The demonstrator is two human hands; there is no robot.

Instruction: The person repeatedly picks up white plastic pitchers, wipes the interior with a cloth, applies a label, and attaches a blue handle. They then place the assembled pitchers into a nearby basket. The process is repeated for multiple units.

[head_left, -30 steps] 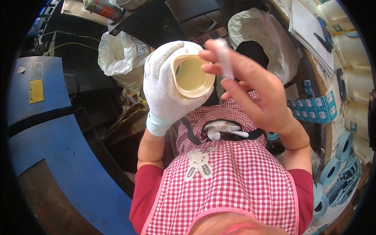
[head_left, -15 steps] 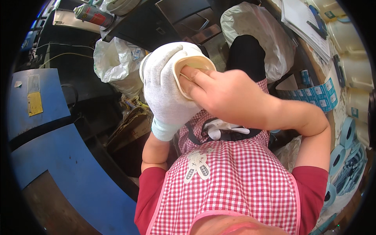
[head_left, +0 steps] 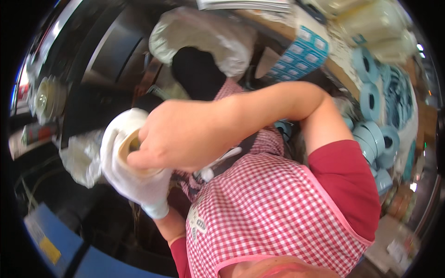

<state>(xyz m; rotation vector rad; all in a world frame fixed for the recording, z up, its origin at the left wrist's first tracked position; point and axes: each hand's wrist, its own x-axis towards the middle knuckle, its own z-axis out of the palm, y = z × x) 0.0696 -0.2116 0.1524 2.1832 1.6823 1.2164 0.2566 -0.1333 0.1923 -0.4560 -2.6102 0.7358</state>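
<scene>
A cream-coloured hollow container with a wide round mouth is between my hands, left of the middle. My left hand, in a white knitted glove with a pale blue cuff, is wrapped round its outside. Bare and closed, my right hand lies over the mouth with its fingers bent in at the rim. The right fingertips are hidden, and whether they pinch anything inside is not visible. White earbud-like or plastic pieces lie in the lap of my red checked apron, blurred.
Rolls of light blue tape or labels and cream jars stand on the bench at the right. A strip of blue labels hangs off its edge. Plastic bags are beyond my knee, and a blue metal cabinet is at lower left.
The view has turned to the right, so both hands and the container appear farther left and more rolls show. My right fingers, earlier stretched into the mouth, now look more bent at the rim.
</scene>
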